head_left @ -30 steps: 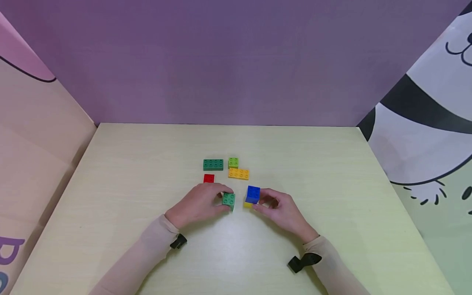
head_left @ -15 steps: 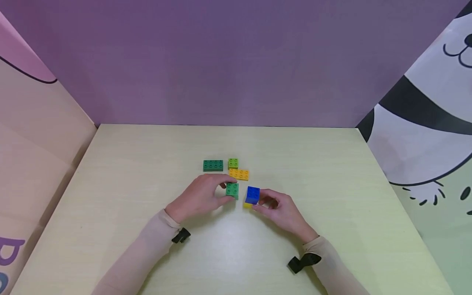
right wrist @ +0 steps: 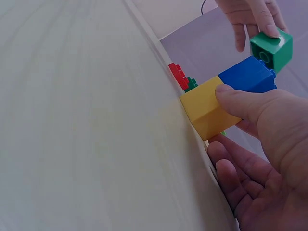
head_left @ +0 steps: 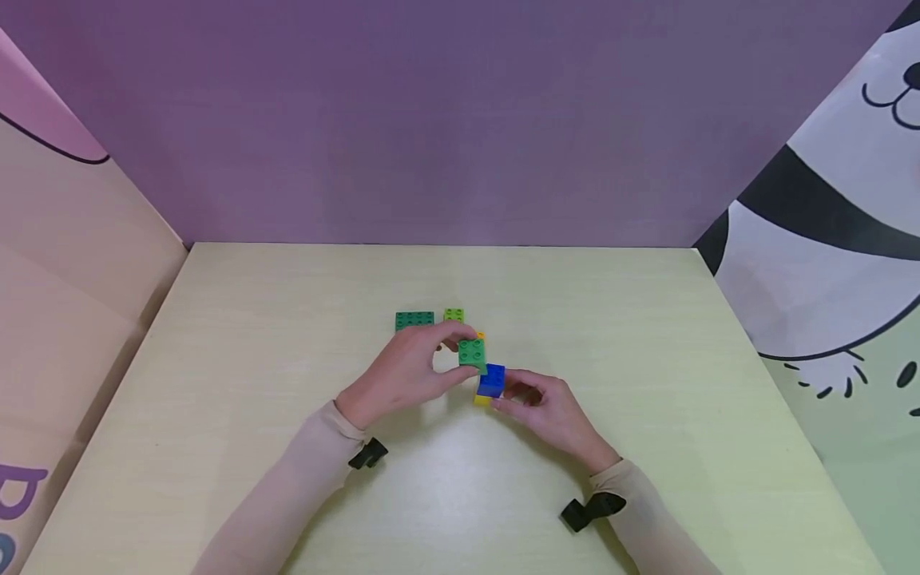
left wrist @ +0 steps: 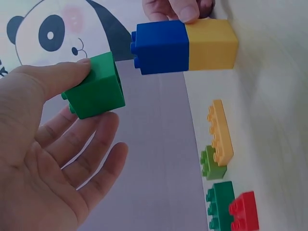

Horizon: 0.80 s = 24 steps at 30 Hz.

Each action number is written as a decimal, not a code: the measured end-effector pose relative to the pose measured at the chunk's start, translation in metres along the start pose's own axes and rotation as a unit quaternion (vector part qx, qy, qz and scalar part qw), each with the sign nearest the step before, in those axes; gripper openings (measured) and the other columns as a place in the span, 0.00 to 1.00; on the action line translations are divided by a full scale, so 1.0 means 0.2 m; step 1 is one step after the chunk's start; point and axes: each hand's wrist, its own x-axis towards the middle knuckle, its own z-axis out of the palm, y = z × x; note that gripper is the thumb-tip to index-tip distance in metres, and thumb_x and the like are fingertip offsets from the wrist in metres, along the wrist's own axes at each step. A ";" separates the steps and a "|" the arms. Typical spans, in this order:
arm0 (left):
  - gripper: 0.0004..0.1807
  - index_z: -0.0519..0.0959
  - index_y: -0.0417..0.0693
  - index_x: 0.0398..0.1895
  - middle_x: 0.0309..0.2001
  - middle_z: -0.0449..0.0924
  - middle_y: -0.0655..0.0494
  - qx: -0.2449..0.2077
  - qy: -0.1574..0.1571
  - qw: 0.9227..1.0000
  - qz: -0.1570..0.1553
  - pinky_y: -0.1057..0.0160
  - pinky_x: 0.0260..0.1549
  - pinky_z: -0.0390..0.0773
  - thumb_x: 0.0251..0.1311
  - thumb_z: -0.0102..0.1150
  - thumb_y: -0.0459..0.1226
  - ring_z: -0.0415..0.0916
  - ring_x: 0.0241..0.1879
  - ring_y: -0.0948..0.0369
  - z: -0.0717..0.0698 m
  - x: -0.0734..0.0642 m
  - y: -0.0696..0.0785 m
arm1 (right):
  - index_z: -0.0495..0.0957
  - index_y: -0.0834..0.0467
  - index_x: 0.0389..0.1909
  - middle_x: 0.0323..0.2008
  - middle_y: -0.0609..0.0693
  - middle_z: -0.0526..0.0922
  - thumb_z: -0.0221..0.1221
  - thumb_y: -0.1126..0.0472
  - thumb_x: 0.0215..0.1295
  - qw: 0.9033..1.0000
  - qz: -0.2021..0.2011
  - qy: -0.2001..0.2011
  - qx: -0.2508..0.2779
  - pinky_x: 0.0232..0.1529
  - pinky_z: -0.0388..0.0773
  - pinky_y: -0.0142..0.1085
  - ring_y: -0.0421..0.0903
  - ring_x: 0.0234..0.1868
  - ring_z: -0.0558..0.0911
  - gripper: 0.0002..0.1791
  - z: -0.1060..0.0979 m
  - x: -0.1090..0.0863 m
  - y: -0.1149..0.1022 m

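My left hand (head_left: 402,371) pinches a green building block (left wrist: 98,89) between thumb and fingers, raised off the table. In the left wrist view it hangs apart from a blue block (left wrist: 162,47), whose studs face it. The blue block is stacked on a yellow block (left wrist: 211,44) that stands on the table. My right hand (head_left: 549,403) holds this stack from the right, its thumb on the yellow block in the right wrist view. Seen from the head, the green block partly overlaps the blue one's far left corner.
Behind my left hand lie a dark green block (head_left: 414,319), a light green block (head_left: 454,315), an orange-yellow block (left wrist: 220,132) and a red block (left wrist: 244,211). The head view has the red one hidden by the left hand. A purple wall (head_left: 446,120) rises behind the table (head_left: 611,319).
My left hand has lifted the green block and carried it right and away from me, toward the blue and yellow stack. My right hand and the stack have stayed in place.
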 end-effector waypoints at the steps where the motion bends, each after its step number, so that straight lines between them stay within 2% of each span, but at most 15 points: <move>1: 0.21 0.79 0.61 0.55 0.47 0.83 0.70 -0.004 0.000 1.000 0.003 0.62 0.47 0.79 0.58 0.70 0.48 0.80 0.45 0.66 0.00 0.00 0.01 | 0.83 0.50 0.53 0.40 0.48 0.87 0.71 0.55 0.58 1.000 0.001 0.000 0.000 0.34 0.80 0.31 0.46 0.37 0.82 0.21 0.00 0.00 0.00; 3: 0.21 0.79 0.60 0.55 0.48 0.83 0.69 -0.013 -0.004 1.000 0.006 0.62 0.47 0.79 0.58 0.70 0.47 0.80 0.45 0.65 0.01 0.01 0.02 | 0.82 0.52 0.54 0.40 0.50 0.87 0.71 0.57 0.58 1.000 0.003 -0.001 -0.004 0.33 0.79 0.31 0.48 0.38 0.82 0.21 0.00 0.00 -0.01; 10: 0.21 0.79 0.58 0.55 0.50 0.83 0.68 -0.039 -0.019 0.999 0.010 0.58 0.46 0.80 0.58 0.70 0.46 0.81 0.47 0.61 0.06 0.04 0.04 | 0.83 0.56 0.53 0.39 0.52 0.87 0.70 0.62 0.59 1.000 -0.006 -0.004 -0.003 0.34 0.80 0.32 0.50 0.37 0.82 0.19 -0.04 -0.03 -0.19; 17: 0.22 0.79 0.59 0.56 0.51 0.83 0.68 -0.027 -0.033 0.999 0.004 0.65 0.47 0.78 0.59 0.69 0.46 0.79 0.48 0.67 0.09 0.05 0.05 | 0.83 0.58 0.51 0.37 0.53 0.87 0.70 0.62 0.59 1.000 -0.021 0.000 0.003 0.32 0.78 0.31 0.46 0.35 0.82 0.18 -0.04 -0.03 -0.19; 24: 0.22 0.81 0.58 0.56 0.50 0.84 0.67 -0.043 -0.043 0.998 0.009 0.60 0.49 0.80 0.57 0.71 0.44 0.80 0.50 0.62 0.10 0.06 0.05 | 0.84 0.55 0.47 0.35 0.52 0.86 0.71 0.63 0.57 1.000 -0.017 0.007 -0.001 0.32 0.79 0.31 0.47 0.33 0.82 0.15 -0.04 -0.03 -0.19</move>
